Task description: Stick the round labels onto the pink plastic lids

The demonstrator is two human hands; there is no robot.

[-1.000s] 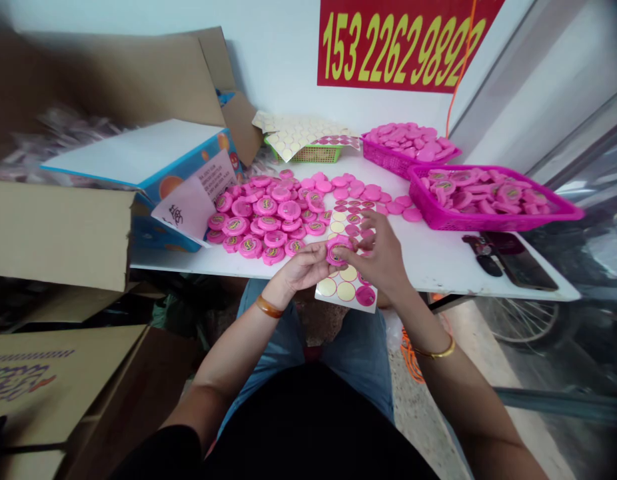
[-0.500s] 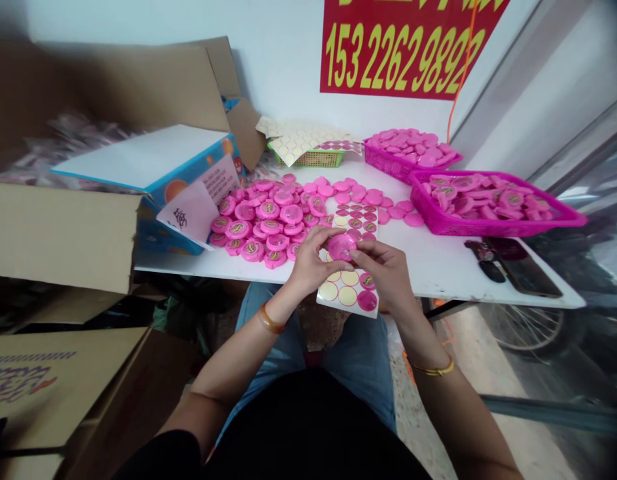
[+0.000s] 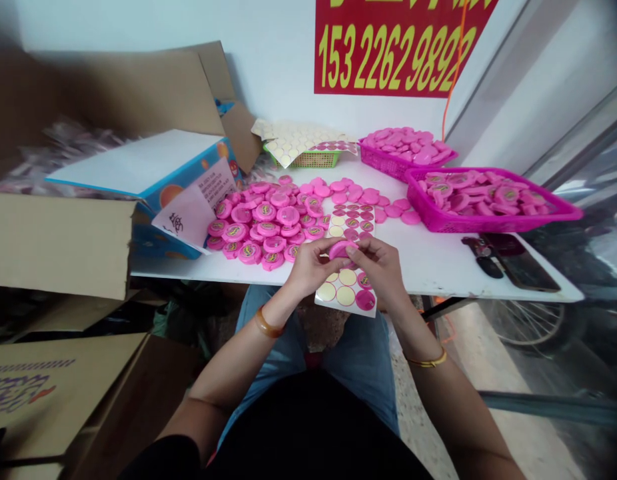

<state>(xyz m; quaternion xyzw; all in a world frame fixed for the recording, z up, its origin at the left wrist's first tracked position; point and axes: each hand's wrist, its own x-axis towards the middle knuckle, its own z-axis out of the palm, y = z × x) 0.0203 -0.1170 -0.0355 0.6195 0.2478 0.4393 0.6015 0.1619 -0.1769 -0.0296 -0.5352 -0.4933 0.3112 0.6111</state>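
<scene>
A round pink plastic case [image 3: 340, 249] is held between my two hands, tilted so that its rim shows more than its face. My left hand [image 3: 312, 267] grips its left side with thumb and fingers. On the right side, my right hand [image 3: 380, 265] pinches it, the thumb at its near edge. Beneath both hands lies a sticker sheet [image 3: 345, 295], partly covered by them and overhanging the table's front edge. Some of its circles are pink labels, others bare cream. Left of my hands, a pile of pink cases [image 3: 266, 230] bears round labels.
Two magenta baskets [image 3: 493, 223] of pink cases stand at the right, with a phone [image 3: 526, 263] and keys [image 3: 481, 250] before them. More sticker sheets [image 3: 298, 139] lie on a green basket [image 3: 313, 159]. Loose plain cases [image 3: 371, 196] are behind. An open carton [image 3: 58, 233] stands left.
The pink case has been tipped between my fingers, from showing its round face to showing its edge. Both hands keep hold of it, and the camera view has shifted slightly.
</scene>
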